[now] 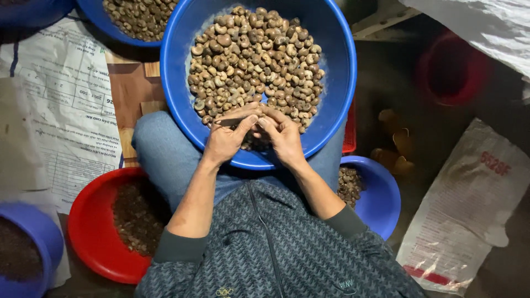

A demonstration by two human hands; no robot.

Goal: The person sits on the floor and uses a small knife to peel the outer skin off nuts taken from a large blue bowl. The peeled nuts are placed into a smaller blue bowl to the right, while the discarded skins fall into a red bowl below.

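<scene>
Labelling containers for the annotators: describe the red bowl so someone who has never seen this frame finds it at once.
Start at the large blue basin of cashew nuts on the seated person's lap, where both hands meet. Go down past the left hand and forearm to the floor beside the knee. The red bowl sits there, holding dark brown bits; it is the only red bowl beside the person, its neighbours being blue.

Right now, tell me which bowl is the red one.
The red bowl, on the floor by the person's left knee, holding dark brown bits. All other bowls are blue, including the big one of nuts on the lap.
</scene>
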